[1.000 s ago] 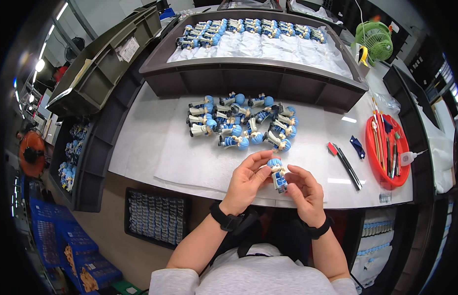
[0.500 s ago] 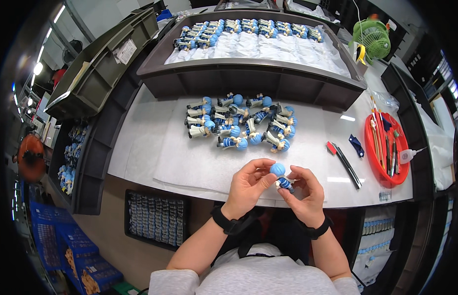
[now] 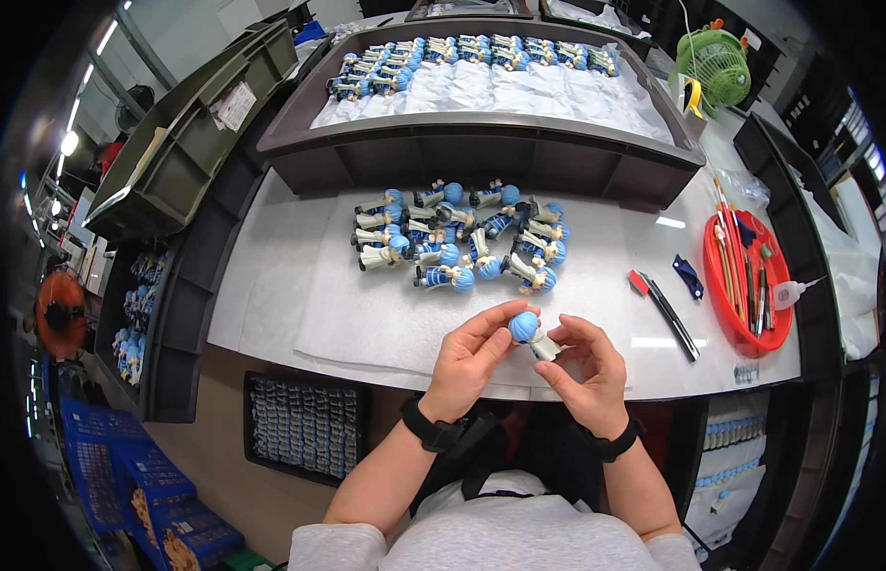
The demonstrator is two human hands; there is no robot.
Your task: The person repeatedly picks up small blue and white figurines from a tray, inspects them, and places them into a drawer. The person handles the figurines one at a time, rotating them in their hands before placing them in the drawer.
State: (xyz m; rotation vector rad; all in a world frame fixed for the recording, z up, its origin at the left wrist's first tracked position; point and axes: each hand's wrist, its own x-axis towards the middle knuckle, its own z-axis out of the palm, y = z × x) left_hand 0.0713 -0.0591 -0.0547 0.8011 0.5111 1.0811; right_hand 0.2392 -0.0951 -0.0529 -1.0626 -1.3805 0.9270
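Between my two hands, just above the near edge of the table, is a small figurine (image 3: 545,348) with a round light-blue head and a whitish body. My left hand (image 3: 470,354) is closed on its head with thumb and fingers. The fingers of my right hand (image 3: 588,369) curl around its lower body, thumb below. Beyond my hands, several like figurines (image 3: 441,252) with blue hair and blue-and-white clothes lie on a white sheet (image 3: 338,324) on the table.
A large dark tray (image 3: 481,157) lined with white padding stands behind, rows of figurines along its far side. To the right are a red basket (image 3: 784,343) of brushes and pens, a black pen (image 3: 673,319) and a green fan (image 3: 714,67). Dark crates (image 3: 191,314) flank the left.
The figurine has turned between my hands, from its blue-striped side to its whitish side. It has shifted slightly left with my left hand.
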